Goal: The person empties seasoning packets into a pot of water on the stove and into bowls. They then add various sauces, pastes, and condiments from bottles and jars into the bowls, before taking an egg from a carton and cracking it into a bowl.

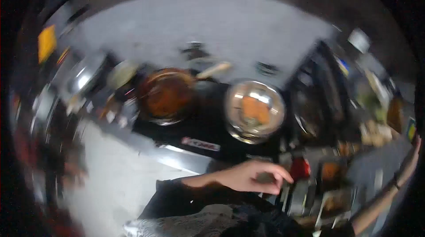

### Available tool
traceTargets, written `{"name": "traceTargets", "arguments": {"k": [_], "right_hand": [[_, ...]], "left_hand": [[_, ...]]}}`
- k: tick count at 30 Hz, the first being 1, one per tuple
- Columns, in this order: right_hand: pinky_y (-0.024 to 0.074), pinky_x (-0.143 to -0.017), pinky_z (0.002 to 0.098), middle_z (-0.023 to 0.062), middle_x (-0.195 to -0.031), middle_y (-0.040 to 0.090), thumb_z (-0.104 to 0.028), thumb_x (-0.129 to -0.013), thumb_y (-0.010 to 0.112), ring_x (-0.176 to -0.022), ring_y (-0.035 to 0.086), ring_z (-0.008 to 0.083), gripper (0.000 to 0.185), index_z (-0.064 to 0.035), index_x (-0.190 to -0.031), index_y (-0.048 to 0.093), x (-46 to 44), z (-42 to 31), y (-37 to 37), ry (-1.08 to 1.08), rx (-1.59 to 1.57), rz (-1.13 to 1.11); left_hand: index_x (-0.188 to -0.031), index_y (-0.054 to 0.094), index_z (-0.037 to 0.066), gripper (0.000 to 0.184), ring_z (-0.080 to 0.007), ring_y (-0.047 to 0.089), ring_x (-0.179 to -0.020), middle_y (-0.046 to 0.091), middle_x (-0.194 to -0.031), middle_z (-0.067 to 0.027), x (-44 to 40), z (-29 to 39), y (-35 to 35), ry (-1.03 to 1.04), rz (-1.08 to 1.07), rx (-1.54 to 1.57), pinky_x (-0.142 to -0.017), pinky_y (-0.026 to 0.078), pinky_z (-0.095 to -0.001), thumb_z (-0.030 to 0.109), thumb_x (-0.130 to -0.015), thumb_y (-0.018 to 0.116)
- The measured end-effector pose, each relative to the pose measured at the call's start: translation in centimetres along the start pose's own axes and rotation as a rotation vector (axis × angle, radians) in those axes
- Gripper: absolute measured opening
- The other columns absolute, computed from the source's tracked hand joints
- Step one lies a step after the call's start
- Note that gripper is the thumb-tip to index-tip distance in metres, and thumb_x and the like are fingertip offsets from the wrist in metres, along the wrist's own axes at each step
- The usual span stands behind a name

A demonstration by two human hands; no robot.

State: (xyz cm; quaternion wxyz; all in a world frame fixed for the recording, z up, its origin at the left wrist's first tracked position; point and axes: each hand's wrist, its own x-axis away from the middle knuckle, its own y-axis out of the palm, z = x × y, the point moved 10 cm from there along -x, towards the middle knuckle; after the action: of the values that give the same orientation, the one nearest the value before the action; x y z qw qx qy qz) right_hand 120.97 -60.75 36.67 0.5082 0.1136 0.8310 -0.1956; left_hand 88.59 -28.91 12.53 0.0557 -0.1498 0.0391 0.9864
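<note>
My left hand point(250, 176) reaches in from the left, low in the middle, with fingers curled and thumb and forefinger brought round to each other. Nothing shows between them. Just right of its fingertips is a red object point(300, 167). My right hand point(415, 150) is stretched out at the far right edge, near a small green-and-blue item point(411, 127); its fingers are smeared. Beyond my left hand, a shiny round metal pan point(234, 133) holds orange pieces point(256, 109). Left of it stands a round pan of reddish-brown food point(166, 95), with a pale handle point(214, 71) at its right.
Both pans rest on a black cooktop point(208, 126) with a red-and-white label point(200, 144). Food trays point(334, 203) line the lower right. A dark pan-like vessel point(310, 104) stands right of the cooktop. Blurred metal bowls point(84, 75) crowd the left.
</note>
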Motion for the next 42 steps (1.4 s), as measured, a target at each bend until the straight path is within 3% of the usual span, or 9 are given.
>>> {"name": "traceTargets", "arguments": {"k": [6,8,9,10,14,22,28,36,42], "right_hand": [[0.0470,-0.087,0.0368,0.0131,-0.113,0.055,-0.036,-0.062,0.082,-0.100,0.057,0.0239,0.088,0.0018,-0.128,0.039,18.5,-5.5,-10.6,0.184,-0.290,-0.200],[0.0470,-0.086,0.0364,0.0135,-0.110,0.058,-0.034,-0.055,0.087,-0.097,0.059,0.0262,0.089,0.0013,-0.125,0.044,23.2,-7.5,-10.2,0.387,-0.422,-0.416],[0.0469,-0.086,0.0361,0.0150,-0.109,0.060,-0.034,-0.055,0.086,-0.094,0.060,0.0281,0.085,-0.0005,-0.123,0.047,25.4,-9.3,-9.6,-0.021,-0.111,-0.846],[0.0470,-0.086,0.0368,0.0151,-0.111,0.059,-0.034,-0.055,0.086,-0.096,0.060,0.0290,0.085,-0.0021,-0.124,0.048,28.7,-7.8,-10.0,0.200,-0.140,-0.909],[0.0480,-0.087,0.0401,0.0199,-0.111,0.057,-0.030,-0.058,0.080,-0.101,0.057,0.0374,0.084,-0.0034,-0.128,0.043,38.4,-5.4,-15.4,0.457,-0.023,-1.004],[0.0474,-0.088,0.0404,0.0226,-0.120,0.054,-0.032,-0.057,0.079,-0.104,0.057,0.0377,0.086,-0.0022,-0.129,0.042,49.3,-3.5,-29.8,0.769,-0.082,-1.065],[0.0463,-0.089,0.0408,0.0204,-0.116,0.054,-0.028,-0.058,0.079,-0.106,0.055,0.0366,0.083,-0.0028,-0.128,0.042,50.4,-1.8,-36.2,0.759,-0.094,-0.998],[0.0493,-0.080,0.0408,0.0170,-0.102,0.059,-0.027,-0.056,0.079,-0.093,0.060,0.0364,0.083,-0.0045,-0.127,0.042,48.4,-0.4,-37.2,0.677,-0.161,-1.055],[0.0505,-0.075,0.0420,0.0186,-0.100,0.059,-0.030,-0.057,0.078,-0.090,0.061,0.0371,0.082,-0.0056,-0.127,0.042,49.5,1.4,-36.3,0.775,0.038,-1.032]], "left_hand": [[-0.115,0.056,-0.002,0.038,-0.0221,0.062,-0.093,0.065,-0.099,-0.0105,-6.6,-0.2,6.4,0.255,-0.050,-0.316,-0.089,0.046,-0.0343,0.000,-0.078,0.068],[-0.116,0.055,-0.002,0.038,-0.0269,0.059,-0.101,0.063,-0.104,-0.0149,-8.6,-0.2,10.7,0.305,-0.106,-0.491,-0.090,0.045,-0.0382,0.017,-0.084,0.065],[-0.121,0.053,0.000,0.044,-0.0272,0.059,-0.100,0.062,-0.107,-0.0147,-9.3,-0.3,13.1,0.439,-0.124,-0.507,-0.088,0.046,-0.0366,0.013,-0.081,0.067],[-0.126,0.051,0.003,0.051,-0.0275,0.059,-0.098,0.061,-0.111,-0.0145,-10.4,-0.5,15.4,0.567,-0.132,-0.508,-0.085,0.046,-0.0350,0.009,-0.079,0.069],[-0.125,0.052,0.007,0.053,-0.0286,0.056,-0.099,0.060,-0.110,-0.0108,-11.2,-3.8,27.5,0.687,-0.630,-0.662,-0.087,0.045,-0.0369,0.009,-0.076,0.069],[-0.116,0.054,0.005,0.050,-0.0271,0.056,-0.094,0.060,-0.101,-0.0090,-6.3,-10.3,45.6,0.633,-1.019,-0.549,-0.085,0.043,-0.0385,0.014,-0.070,0.071],[-0.097,0.052,0.002,0.035,-0.0307,0.054,-0.082,0.055,-0.086,-0.0124,-5.0,-14.1,51.9,0.635,-1.000,-0.539,-0.078,0.043,-0.0406,0.014,-0.070,0.070],[-0.077,0.052,0.004,0.034,-0.0270,0.052,-0.071,0.051,-0.074,-0.0092,-5.7,-13.4,55.4,0.772,-1.134,-0.443,-0.062,0.040,-0.0374,0.032,-0.068,0.068],[-0.060,0.049,0.005,0.030,-0.0299,0.049,-0.055,0.047,-0.057,-0.0100,-8.3,-15.4,55.1,0.662,-0.850,-0.317,-0.054,0.039,-0.0397,0.026,-0.073,0.064]]}}
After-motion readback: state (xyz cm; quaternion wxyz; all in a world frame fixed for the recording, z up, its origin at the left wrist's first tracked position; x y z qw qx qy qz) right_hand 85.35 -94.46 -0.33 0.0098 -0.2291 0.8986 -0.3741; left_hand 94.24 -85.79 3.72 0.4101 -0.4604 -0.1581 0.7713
